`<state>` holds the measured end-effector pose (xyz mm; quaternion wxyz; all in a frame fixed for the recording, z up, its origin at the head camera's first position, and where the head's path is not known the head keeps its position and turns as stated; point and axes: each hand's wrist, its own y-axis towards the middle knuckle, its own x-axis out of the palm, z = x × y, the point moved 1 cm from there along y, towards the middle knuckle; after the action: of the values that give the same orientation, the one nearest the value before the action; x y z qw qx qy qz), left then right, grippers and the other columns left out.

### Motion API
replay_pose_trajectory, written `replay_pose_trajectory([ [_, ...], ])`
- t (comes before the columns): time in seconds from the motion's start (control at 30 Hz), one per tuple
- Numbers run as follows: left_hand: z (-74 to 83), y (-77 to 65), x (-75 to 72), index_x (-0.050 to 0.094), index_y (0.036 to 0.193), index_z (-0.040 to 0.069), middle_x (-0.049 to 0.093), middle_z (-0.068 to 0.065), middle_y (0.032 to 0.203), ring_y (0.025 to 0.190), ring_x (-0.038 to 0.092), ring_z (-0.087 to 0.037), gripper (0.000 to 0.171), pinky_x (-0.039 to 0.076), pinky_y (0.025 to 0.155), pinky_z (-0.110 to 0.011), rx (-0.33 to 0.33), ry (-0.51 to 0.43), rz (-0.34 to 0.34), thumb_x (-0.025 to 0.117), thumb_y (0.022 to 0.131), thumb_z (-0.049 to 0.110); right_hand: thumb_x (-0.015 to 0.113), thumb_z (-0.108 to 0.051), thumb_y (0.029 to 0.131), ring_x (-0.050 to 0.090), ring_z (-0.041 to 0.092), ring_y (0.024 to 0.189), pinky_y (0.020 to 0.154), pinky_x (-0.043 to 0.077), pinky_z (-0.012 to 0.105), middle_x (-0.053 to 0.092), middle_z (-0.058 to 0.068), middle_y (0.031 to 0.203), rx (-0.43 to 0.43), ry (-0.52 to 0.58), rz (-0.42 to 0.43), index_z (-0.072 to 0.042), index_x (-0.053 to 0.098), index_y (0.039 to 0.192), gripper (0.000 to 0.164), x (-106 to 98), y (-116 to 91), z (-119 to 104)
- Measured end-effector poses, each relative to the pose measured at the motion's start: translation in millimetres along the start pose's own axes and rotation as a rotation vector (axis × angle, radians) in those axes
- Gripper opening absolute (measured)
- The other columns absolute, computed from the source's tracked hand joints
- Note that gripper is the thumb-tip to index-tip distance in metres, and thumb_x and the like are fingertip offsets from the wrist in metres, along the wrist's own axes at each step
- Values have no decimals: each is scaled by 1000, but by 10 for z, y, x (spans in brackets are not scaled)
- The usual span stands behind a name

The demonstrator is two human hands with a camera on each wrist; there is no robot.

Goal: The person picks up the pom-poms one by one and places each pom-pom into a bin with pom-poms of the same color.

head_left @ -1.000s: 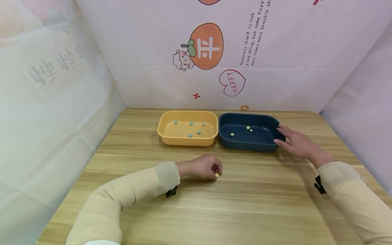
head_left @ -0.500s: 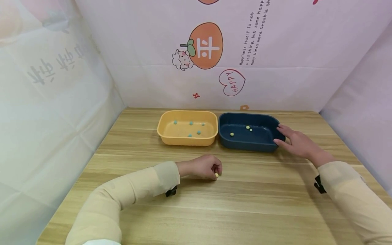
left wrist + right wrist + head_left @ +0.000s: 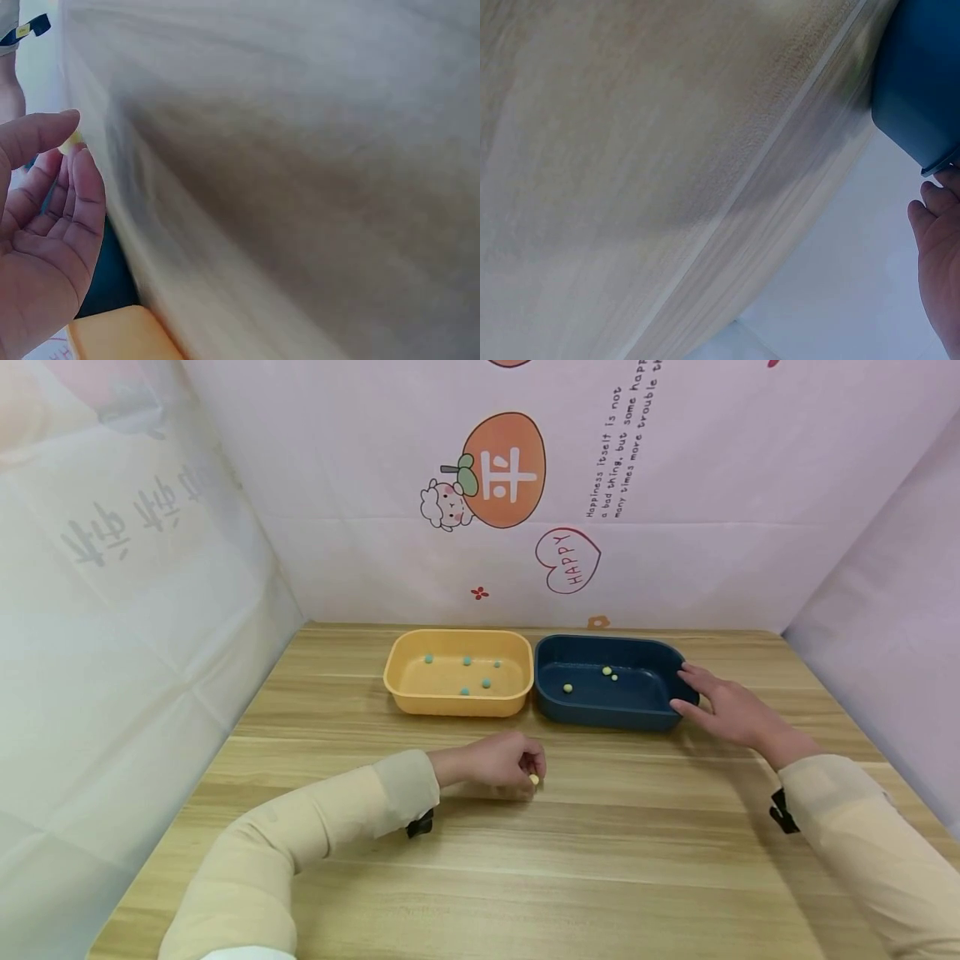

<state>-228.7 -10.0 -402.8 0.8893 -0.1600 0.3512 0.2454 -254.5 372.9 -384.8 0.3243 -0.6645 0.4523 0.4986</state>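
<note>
My left hand (image 3: 497, 762) pinches a small yellow ball (image 3: 534, 780) between thumb and fingertips, just above the table in front of the two bins. The left wrist view shows the same yellow ball (image 3: 70, 142), partly hidden by the fingers. My right hand (image 3: 731, 712) touches the right end of the dark blue bin (image 3: 615, 717), fingers and thumb spread at its rim. In the right wrist view those fingers (image 3: 937, 199) reach the bin's rim. Inside this bin lie a few small yellow balls (image 3: 567, 688).
A yellow bin (image 3: 461, 705) stands against the left side of the blue one, with several small blue balls (image 3: 467, 661) scattered on its floor. Both stand near the back of the wooden table (image 3: 570, 877). A printed white cloth (image 3: 375, 485) hangs behind and at the sides.
My left hand has risen slightly off the table with the yellow ball between its fingertips. The right hand and both bins have stayed in place.
</note>
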Motion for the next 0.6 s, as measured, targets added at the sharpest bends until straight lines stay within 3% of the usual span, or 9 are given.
replay_pose_trajectory([
  [0.3,113,37,-203,70,92,3,64,3,83,76,56,-10,13,49,70,-18,22,28,91,75,81,-1,51,-44,100,30,54,132,104,27,66,18,29,155,-5,-21,-6,8,28,149,75,-15,-5,-5],
  [0.6,184,126,-382,69,99,-2,64,0,86,79,57,-14,16,50,71,-20,-8,-59,194,74,84,0,50,-44,100,31,54,131,103,27,66,18,29,155,2,-19,-4,7,27,149,75,-10,-9,-11],
])
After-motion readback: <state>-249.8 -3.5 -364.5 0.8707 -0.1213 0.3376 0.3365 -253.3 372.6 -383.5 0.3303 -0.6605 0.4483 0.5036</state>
